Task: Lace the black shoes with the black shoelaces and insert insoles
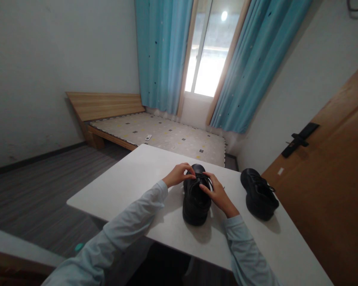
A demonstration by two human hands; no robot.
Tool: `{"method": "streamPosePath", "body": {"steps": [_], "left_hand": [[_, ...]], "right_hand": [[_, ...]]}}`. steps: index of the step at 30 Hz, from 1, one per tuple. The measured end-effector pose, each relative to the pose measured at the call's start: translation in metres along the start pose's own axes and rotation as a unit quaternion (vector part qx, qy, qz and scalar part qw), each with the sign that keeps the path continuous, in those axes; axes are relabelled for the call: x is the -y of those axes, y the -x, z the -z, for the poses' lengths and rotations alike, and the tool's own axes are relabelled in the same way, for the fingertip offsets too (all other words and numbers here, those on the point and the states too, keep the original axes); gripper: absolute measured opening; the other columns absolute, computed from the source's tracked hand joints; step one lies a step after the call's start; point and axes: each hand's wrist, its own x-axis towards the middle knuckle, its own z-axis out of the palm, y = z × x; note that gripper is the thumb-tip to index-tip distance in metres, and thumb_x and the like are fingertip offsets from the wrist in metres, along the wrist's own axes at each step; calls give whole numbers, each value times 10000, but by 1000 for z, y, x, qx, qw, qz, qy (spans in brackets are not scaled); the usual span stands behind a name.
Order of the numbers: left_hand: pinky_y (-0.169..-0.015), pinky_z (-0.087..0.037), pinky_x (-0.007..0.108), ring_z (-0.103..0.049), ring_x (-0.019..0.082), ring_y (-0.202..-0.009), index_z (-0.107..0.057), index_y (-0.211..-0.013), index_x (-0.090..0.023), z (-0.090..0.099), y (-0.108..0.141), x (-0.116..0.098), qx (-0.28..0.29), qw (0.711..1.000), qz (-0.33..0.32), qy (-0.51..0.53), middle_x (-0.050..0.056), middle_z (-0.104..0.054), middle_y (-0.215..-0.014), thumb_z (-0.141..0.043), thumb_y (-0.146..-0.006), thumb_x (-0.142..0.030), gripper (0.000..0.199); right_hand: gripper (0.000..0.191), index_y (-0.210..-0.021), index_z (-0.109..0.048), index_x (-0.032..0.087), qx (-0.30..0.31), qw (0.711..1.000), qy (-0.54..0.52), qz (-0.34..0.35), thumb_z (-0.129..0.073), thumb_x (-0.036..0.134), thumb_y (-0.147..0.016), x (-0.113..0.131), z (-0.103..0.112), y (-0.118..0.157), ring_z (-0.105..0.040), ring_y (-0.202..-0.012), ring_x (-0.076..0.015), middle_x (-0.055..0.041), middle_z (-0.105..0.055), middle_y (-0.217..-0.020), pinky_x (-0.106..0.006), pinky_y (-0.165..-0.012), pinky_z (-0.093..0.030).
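Observation:
A black lace-up shoe [195,204] stands on the white table [131,174], its toe pointing away from me. My left hand [180,174] is at the shoe's upper left side, thumb and fingertips pinched together at the black laces. On the other side, my right hand [216,190] lies against the shoe's laces and opening, thumb and fingers apart, with a loop of lace beside the fingers. Whether the right fingers hold a lace is too small to tell. The second black shoe [259,194] sits untouched on the right part of the table.
Beyond the table is a low bed [167,133] with a wooden headboard [107,105] and a small white object [148,137] on it. Blue curtains [164,51] flank a window. A wooden door [325,171] stands at the right.

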Motion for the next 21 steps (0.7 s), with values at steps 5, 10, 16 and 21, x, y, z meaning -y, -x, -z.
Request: {"method": "streamPosePath", "body": {"steps": [5,10,16,21], "left_hand": [[-779,-443,283,-562,159,-842,-653,-792,-160,-1,0,-1,16,1000,-8,-7,38,-633,-853,-639,-769,-374,216],[-752,-451,277,-545,144,-786,-610,-782,-151,-3,0,-4,11,1000,-1,-20,28,-622,-809,-591,-801,-346,196],[-744,-469,280,-559,136,-760,-579,-815,-157,-6,-1,-4,7,999,29,-14,22,-632,-814,-546,-829,-363,209],[-697,-464,254,-558,125,-732,-570,-825,-160,-8,0,-6,-9,999,34,-8,13,-633,-799,-534,-833,-333,177]], "right_hand": [[451,-1201,-486,235,2,1000,3,-1,-569,447,-811,1,0,0,-513,-1138,-263,-94,-562,-1191,-459,-998,-380],[462,-1209,-481,220,5,1000,7,-1,-564,445,-814,1,1,0,-506,-1148,-265,-102,-554,-1208,-458,-1005,-371],[463,-1211,-482,233,3,1000,11,6,-570,443,-808,-1,0,0,-512,-1144,-267,-93,-561,-1205,-463,-998,-377],[465,-1220,-476,246,3,1000,12,7,-571,440,-809,-1,0,-1,-511,-1145,-267,-89,-559,-1210,-465,-995,-378]]}}
